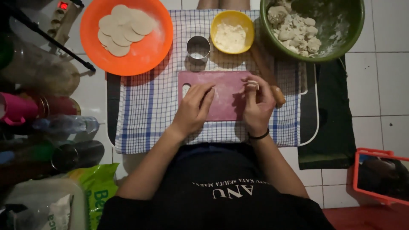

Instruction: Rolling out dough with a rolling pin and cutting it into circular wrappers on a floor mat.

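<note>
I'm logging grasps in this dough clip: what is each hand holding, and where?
The right hand pinches a small dough piece at its fingertips. The left hand holds nothing, lying flat on the pink cutting board.

The head camera is looking straight down from close above. It is taking in the pink board [226, 96], checked cloth [149, 106] and tiled floor [379, 85].

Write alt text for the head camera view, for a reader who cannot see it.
Seen from above, a person's left hand presses flat on a pink cutting board while the right hand pinches a small piece of dough. Beyond, on a checked cloth, are an orange plate of dough rounds, a metal ring cutter, a yellow flour bowl and a green dough bowl.
</note>
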